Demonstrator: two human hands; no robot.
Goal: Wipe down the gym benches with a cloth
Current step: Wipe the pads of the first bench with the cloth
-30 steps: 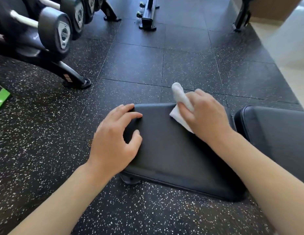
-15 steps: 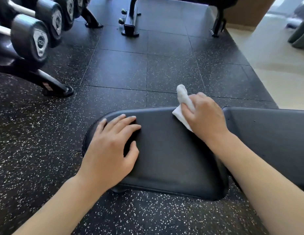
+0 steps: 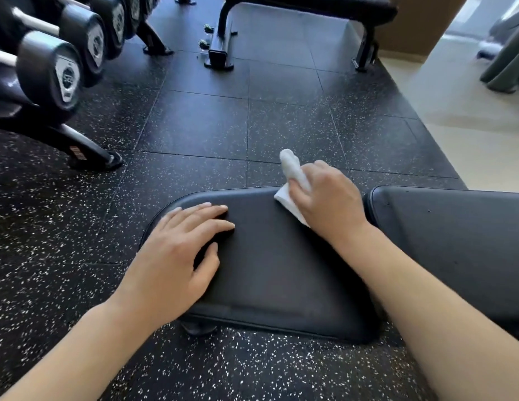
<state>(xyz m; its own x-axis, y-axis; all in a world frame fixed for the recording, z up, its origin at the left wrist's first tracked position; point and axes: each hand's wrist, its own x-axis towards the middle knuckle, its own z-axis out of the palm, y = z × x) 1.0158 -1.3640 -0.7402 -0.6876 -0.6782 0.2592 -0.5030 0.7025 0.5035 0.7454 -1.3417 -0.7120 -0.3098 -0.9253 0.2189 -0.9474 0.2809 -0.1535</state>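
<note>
The right hand held the cloth tight on the seat, the left hand lay flat with fingers apart, and the back pad looked still unwiped.

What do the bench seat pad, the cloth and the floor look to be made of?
Seat pad: black vinyl or leatherette, probably; smooth with a soft sheen and a stitched edge. Cloth: white, soft, woven-looking fabric, bunched. Floor: likely rubber tiles, matte black with white flecks and visible seams.
</note>
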